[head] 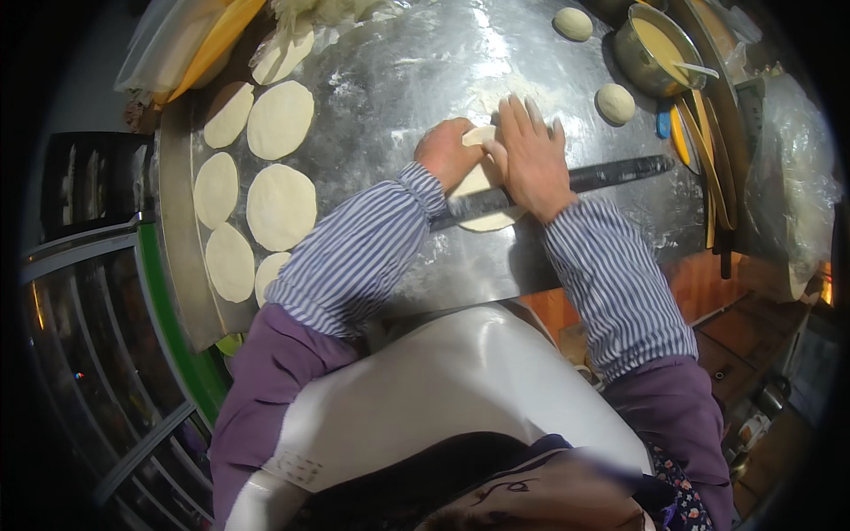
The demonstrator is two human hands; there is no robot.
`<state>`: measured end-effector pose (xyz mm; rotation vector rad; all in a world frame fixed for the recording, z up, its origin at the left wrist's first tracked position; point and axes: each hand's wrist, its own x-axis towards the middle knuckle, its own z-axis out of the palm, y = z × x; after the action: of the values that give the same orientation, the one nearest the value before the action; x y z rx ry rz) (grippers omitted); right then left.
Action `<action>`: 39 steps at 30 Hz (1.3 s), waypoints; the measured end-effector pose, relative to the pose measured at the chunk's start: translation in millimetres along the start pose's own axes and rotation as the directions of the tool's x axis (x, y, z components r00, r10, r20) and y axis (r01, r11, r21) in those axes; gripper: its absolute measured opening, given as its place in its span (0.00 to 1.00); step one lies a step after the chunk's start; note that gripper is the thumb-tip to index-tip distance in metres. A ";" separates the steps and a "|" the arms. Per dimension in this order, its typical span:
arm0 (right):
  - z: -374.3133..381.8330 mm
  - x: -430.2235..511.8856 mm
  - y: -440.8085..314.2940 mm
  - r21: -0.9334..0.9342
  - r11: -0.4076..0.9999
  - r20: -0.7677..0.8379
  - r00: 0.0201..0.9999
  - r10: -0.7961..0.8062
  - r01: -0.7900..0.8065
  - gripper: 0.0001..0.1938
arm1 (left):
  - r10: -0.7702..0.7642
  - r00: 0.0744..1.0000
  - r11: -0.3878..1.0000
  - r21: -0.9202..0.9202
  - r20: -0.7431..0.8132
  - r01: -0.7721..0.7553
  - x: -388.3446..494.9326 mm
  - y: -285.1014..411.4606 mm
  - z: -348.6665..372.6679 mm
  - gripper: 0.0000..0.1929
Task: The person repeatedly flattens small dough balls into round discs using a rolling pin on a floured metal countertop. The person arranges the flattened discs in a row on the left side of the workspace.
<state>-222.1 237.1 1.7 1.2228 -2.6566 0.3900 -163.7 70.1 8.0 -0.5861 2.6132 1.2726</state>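
Note:
A flattened dough round [483, 178] lies before me on the floured metal worktop, with a dark rolling pin [621, 174] lying across its near part. My left hand [450, 151] is curled at the dough's left edge and appears to grip it; its fingertips are hidden. Flat over the right side of the dough, my right hand [531, 159] has its fingers extended and slightly apart. Its wrist and palm cover the middle of the pin, so contact with the pin cannot be made out. Loose flour [508, 93] is scattered just beyond my fingers.
Several rolled dough rounds [281, 207] lie at the left. Two dough balls [615, 104] sit to the right, near a metal pot [627, 56] of pale yellow liquid with a spoon. A yellow-handled tool [679, 136] and long strips [714, 172] line the right edge. A clear plastic bag [790, 179] hangs there.

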 end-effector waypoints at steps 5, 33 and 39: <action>-65.2 -107.0 -22.8 0.036 0.998 0.456 0.890 0.033 -0.055 0.37 | -0.219 0.957 0.825 -0.560 -0.190 0.078 -37.0 -22.2 -0.9 0.16; 2.3 -8.1 -9.3 0.002 1.000 0.106 0.994 -0.002 0.001 0.31 | 0.070 0.990 0.990 -0.109 -0.126 -0.084 -22.5 -12.3 2.7 0.24; -74.5 -110.6 -39.2 0.028 0.995 0.564 0.824 0.062 -0.095 0.39 | -0.229 0.938 0.915 -0.386 -0.262 0.115 -43.6 -35.9 0.1 0.22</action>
<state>-116.5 315.1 47.5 1.4287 -3.2173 0.1176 -109.0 62.0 -3.7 -1.1338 2.4789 1.7439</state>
